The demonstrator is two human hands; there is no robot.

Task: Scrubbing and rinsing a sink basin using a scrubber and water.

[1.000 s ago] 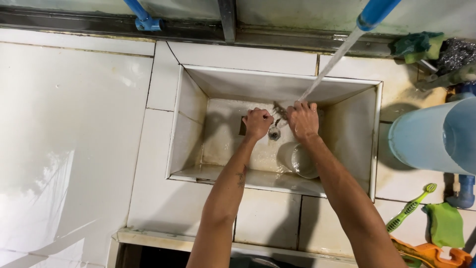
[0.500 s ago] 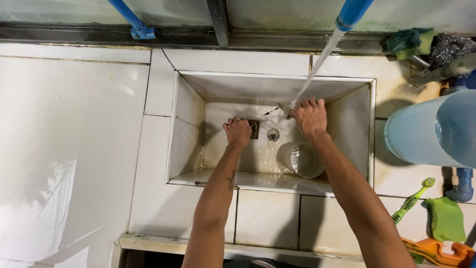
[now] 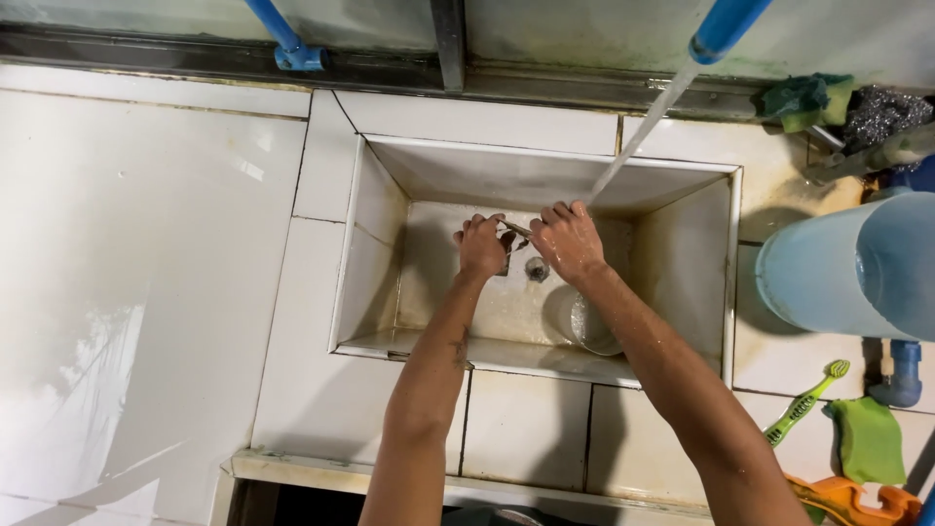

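Sink (image 3: pixel 390 209): white tiled basin set in the worktop (image 3: pixel 146 244). Left hand (image 3: pixel 482 245): closed on one end of a thin metal utensil (image 3: pixel 516 230), its kind too small to tell. Right hand (image 3: pixel 570 240): fingers curled over the other end, under a water stream (image 3: pixel 638 136) falling from a blue tap (image 3: pixel 726 24). Drain (image 3: pixel 537 269): just near of the hands. Glass (image 3: pixel 584 321): near right of basin floor. Pale blue jug (image 3: pixel 857 268), green toothbrush (image 3: pixel 806 401): worktop, right.

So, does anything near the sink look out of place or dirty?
Yes. A green toothbrush lies loose on the tiled counter right of the sink, beside a green cloth. Brownish stains mark the sink floor near the drain. Nothing looks spilled or broken.
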